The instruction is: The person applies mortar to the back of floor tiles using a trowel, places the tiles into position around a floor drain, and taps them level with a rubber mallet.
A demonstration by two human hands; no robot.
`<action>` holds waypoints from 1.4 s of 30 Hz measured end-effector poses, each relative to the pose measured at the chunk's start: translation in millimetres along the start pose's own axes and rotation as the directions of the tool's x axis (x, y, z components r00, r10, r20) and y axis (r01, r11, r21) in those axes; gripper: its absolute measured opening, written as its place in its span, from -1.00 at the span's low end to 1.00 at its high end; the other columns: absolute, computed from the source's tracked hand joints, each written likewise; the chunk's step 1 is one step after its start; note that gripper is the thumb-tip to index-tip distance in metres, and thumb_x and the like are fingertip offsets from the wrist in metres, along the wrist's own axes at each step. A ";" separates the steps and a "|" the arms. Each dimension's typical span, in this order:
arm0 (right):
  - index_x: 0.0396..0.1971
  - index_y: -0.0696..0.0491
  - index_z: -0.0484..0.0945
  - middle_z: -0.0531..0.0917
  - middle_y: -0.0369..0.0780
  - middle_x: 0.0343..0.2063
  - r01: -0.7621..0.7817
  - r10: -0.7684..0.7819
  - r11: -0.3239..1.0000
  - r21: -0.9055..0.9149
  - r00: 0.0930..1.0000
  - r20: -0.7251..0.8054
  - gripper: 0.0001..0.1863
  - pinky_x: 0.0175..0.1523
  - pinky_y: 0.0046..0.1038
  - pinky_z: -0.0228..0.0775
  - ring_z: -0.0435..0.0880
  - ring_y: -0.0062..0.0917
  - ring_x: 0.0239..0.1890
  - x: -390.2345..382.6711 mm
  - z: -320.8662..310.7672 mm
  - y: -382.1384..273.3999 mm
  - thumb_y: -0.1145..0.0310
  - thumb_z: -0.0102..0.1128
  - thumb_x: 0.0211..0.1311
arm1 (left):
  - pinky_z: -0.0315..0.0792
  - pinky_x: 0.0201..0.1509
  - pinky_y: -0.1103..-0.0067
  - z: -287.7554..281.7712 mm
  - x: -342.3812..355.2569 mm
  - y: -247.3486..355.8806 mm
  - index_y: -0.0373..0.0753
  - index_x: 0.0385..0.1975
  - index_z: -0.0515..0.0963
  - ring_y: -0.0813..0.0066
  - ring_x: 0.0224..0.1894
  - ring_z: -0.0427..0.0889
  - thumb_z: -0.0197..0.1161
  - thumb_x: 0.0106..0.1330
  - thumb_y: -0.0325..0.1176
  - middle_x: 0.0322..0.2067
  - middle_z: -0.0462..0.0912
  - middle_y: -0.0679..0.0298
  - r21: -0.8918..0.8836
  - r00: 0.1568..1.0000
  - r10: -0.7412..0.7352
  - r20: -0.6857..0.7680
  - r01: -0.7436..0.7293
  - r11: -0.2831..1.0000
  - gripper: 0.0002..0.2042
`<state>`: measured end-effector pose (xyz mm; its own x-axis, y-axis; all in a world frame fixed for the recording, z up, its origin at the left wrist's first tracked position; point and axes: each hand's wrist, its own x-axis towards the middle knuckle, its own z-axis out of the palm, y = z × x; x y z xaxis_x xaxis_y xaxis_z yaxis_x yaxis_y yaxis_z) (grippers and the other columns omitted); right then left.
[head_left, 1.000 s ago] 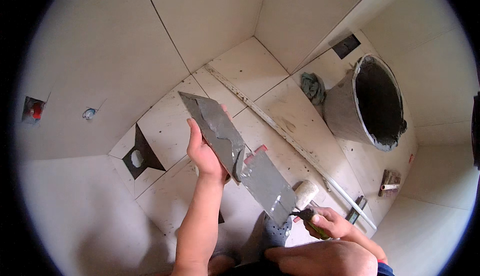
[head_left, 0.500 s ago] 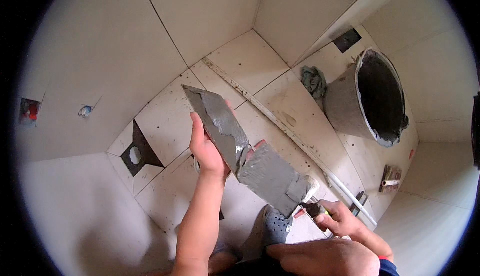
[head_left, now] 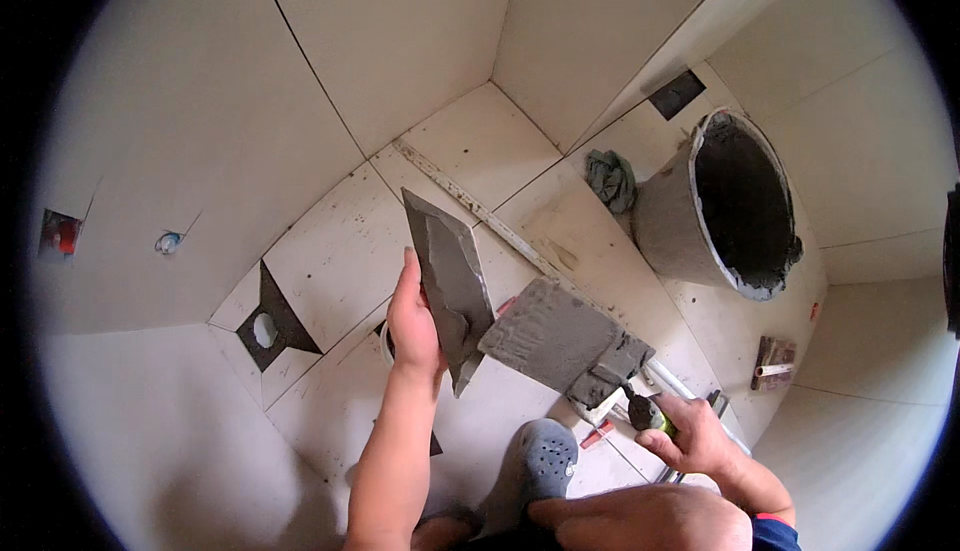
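Note:
My left hand (head_left: 414,326) is closed round a narrow, pointed tile piece (head_left: 445,281), held tilted up, with grey mortar spread over its face. My right hand (head_left: 680,431) grips the dark and yellow-green handle of a flat, wide trowel (head_left: 550,336), whose blade carries grey mortar with a thicker lump near the neck. The blade lies just right of the tile piece; I cannot tell whether they touch. A white-headed mallet (head_left: 590,409) lies partly hidden beneath the blade. My foot, in a grey perforated clog (head_left: 547,456), is below the trowel.
A mortar-crusted bucket (head_left: 670,221) and green rag (head_left: 610,179) stand at right. A long straightedge (head_left: 450,183) crosses the tiled floor (head_left: 330,231); a small float (head_left: 773,361) lies far right. Walls surround me, with a left outlet box (head_left: 60,234) and dark floor cutouts (head_left: 280,321).
My left hand has turned the tile piece more upright and shifted it rightward and down. The trowel has drawn away from it to the right, its mortar now gathered more thickly near the neck.

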<state>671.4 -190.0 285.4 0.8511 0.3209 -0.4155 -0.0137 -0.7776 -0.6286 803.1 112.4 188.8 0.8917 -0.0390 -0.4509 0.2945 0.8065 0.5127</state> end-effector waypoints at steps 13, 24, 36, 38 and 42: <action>-0.39 0.15 0.45 0.51 -0.01 -0.62 -0.122 0.033 0.960 -0.252 0.943 -0.331 -0.58 -0.46 -0.24 0.38 0.57 -0.07 -0.57 20.5 -50.8 8.1 0.08 0.36 0.23 | 0.42 0.16 0.53 -35.7 0.7 -31.0 -0.35 0.04 0.56 0.49 -0.01 0.61 -0.06 0.54 -0.03 -0.05 0.67 0.21 0.205 0.939 -0.315 0.140 0.284 0.937 -0.53; 0.08 0.10 0.51 0.53 0.01 0.12 -0.674 0.115 0.395 -0.624 0.710 -0.694 -0.61 0.15 -0.14 0.46 0.58 -0.13 0.10 -66.2 -141.3 125.6 0.42 0.20 0.24 | 0.55 -0.16 0.54 -46.9 1.3 35.7 -0.28 0.10 0.49 0.51 -0.25 0.66 -0.22 0.57 0.05 -0.11 0.68 0.08 0.436 0.721 -0.633 0.282 0.492 0.754 -0.48; -0.15 0.11 0.64 0.58 -0.08 -0.06 -0.511 0.203 0.304 -0.804 0.859 -0.470 -0.71 0.16 -0.13 0.33 0.52 -0.18 0.07 -8.6 -127.2 172.6 0.52 0.23 0.07 | 0.31 -0.52 0.62 -186.7 -24.7 163.4 -0.26 0.01 0.56 0.64 -0.49 0.51 0.03 0.50 0.06 -0.40 0.64 0.31 0.846 0.946 -0.136 -0.293 0.323 0.425 -0.54; -0.13 0.14 0.62 0.58 -0.07 -0.06 -0.479 0.135 0.521 -0.706 0.863 -0.486 -0.70 0.14 -0.11 0.35 0.54 -0.20 0.06 9.5 -103.8 89.0 0.49 0.29 0.07 | 0.33 -0.49 0.59 -214.6 -23.2 171.5 -0.28 0.02 0.55 0.64 -0.47 0.50 0.05 0.48 0.06 -0.42 0.63 0.32 0.862 0.925 -0.001 -0.380 0.354 0.364 -0.52; -0.13 0.18 0.62 0.65 -0.07 -0.25 -0.296 0.142 0.856 -0.425 0.923 -0.357 -0.67 -0.06 -0.23 0.48 0.66 -0.22 -0.19 7.3 -47.9 52.6 0.46 0.38 0.06 | 0.47 -0.04 0.12 -224.5 -15.8 163.1 -0.46 -0.11 0.51 -0.21 -0.12 0.62 0.03 0.45 0.05 -0.25 0.66 -0.18 0.943 0.845 0.530 -0.070 0.229 -0.240 -0.46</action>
<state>702.0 -254.5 280.7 0.9712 -0.0071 -0.2382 -0.0405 -0.9899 -0.1356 759.9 377.0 115.4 0.8857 0.4355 -0.1609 0.4574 -0.7590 0.4633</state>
